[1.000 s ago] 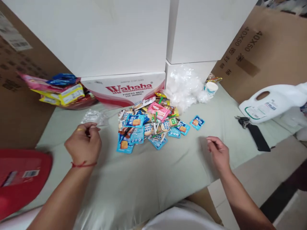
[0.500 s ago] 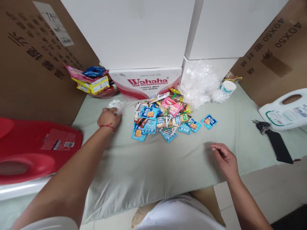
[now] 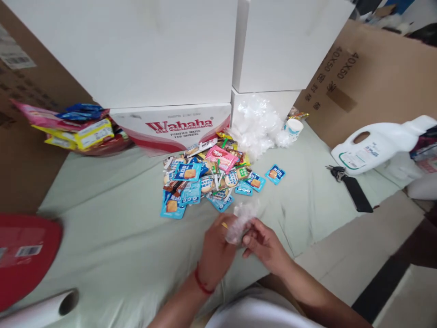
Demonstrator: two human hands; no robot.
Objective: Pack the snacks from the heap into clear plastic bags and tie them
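Pale green cloth spreads beneath a snack pile; on its near side, the left hand grasps crumpled clear plastic. The right hand curls its fingers against it; whether they pinch, I cannot tell. Film this thin probably wants light, edge-first teasing. Earlier, it lay left of the pile, hands well apart.

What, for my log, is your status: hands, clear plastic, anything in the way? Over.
Left hand holding crumpled clear plastic. Right hand at its edge, grip unclear. Loose heap of colourful snack packets just beyond.
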